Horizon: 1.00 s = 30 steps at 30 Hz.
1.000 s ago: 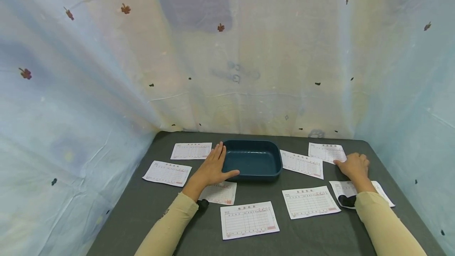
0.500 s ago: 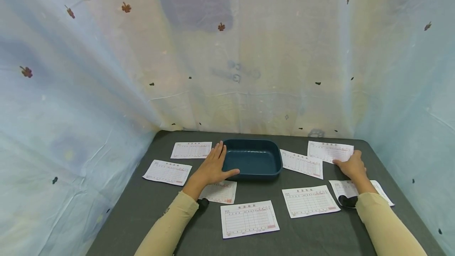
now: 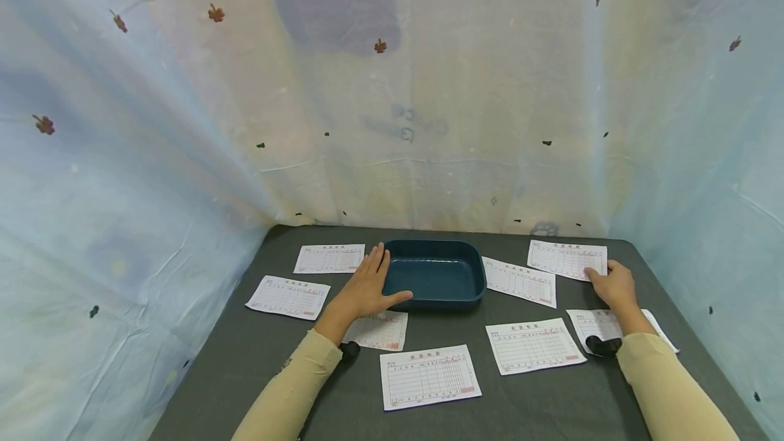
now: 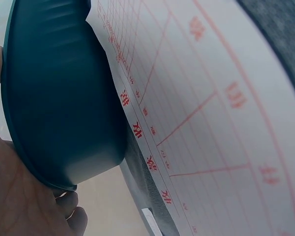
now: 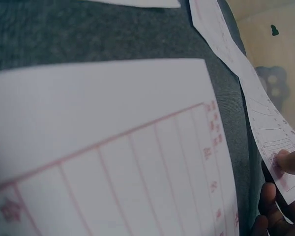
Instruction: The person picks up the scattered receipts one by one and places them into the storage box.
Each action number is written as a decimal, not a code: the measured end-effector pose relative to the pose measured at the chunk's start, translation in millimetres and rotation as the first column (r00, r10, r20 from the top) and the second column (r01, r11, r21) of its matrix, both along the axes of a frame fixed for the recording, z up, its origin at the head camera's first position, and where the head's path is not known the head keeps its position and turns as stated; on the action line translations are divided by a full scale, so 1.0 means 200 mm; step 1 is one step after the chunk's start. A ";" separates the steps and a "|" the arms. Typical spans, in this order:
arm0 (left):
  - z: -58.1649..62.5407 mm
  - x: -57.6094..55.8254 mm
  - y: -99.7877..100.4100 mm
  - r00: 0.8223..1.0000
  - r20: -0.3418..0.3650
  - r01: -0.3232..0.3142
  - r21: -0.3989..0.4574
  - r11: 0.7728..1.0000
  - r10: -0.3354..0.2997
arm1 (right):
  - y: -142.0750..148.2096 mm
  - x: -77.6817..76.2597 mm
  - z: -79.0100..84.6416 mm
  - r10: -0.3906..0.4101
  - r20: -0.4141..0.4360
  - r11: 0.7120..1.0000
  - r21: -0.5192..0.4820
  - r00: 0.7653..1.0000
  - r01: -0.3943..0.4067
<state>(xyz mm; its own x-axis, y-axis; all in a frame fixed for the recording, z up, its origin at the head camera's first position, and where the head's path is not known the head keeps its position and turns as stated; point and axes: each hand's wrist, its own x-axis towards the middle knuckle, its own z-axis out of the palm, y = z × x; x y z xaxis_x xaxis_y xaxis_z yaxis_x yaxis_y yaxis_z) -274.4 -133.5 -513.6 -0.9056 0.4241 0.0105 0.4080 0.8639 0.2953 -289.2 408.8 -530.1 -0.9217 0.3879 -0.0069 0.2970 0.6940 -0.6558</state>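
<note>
My right hand (image 3: pixel 612 284) pinches a white printed receipt slip (image 3: pixel 560 257) by its near right corner, at the back right of the table. In the right wrist view the thumb lies on top of this receipt slip (image 5: pixel 268 128), with fingers under its edge. My left hand (image 3: pixel 364 291) rests at the left end of a dark teal rectangular tray (image 3: pixel 435 303), fingers straight and thumb spread along the near side. From the left wrist view, the hand (image 4: pixel 19 191) touches the rim at the tray's corner, beside the outer wall (image 4: pixel 64 108).
Around the tray lie more receipt slips: two at the left (image 3: pixel 288 298), one partly under my left forearm (image 3: pixel 382 332), several at the front and right, such as a receipt slip (image 3: pixel 429 378). My right wrist overlaps another slip (image 3: pixel 591 324). A patterned curtain (image 3: pixel 392 121) surrounds the grey table.
My right hand shifted from over the back right slip's right part to pinching its near corner; the slip has slid slightly and shows more. My left hand and the tray have stayed put.
</note>
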 end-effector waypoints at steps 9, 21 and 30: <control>-0.01 0.00 0.00 1.000 0.001 -0.006 0.002 1.000 0.006 | 0.01 0.00 -0.02 -0.011 -0.070 1.000 -0.030 0.998 0.008; -0.01 0.00 0.00 1.000 0.010 -0.014 -0.002 1.000 0.014 | -0.03 0.03 0.02 -0.035 -0.205 0.996 -0.090 0.978 0.017; -0.01 0.00 0.00 1.000 0.009 -0.009 0.006 1.000 0.009 | -0.11 0.06 0.08 -0.040 -0.229 0.989 -0.146 0.973 0.006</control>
<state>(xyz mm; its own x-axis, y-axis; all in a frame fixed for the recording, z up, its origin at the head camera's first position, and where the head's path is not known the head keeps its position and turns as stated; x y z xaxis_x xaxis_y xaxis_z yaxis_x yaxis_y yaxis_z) -274.2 -133.3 -515.1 -0.9093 0.4160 0.0046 0.3976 0.8658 0.3039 -277.9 387.4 -514.5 -0.8957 0.4195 0.1476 0.1411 0.5827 -0.8003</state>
